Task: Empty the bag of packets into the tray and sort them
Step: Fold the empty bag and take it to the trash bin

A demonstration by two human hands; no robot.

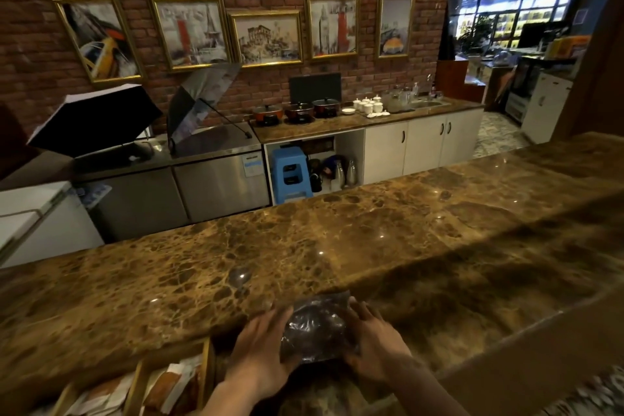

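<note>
A dark, shiny plastic bag is held between both hands at the near edge of the brown marble counter. My left hand grips its left side and my right hand grips its right side. What is inside the bag is not visible. A wooden tray with dividers sits at the lower left, just left of my left hand. It holds several orange and white packets in its compartments.
The marble counter runs wide from left to right. Beyond it are steel fridges, a back counter with pots and white cups, a blue stool, open umbrellas and a brick wall with framed pictures.
</note>
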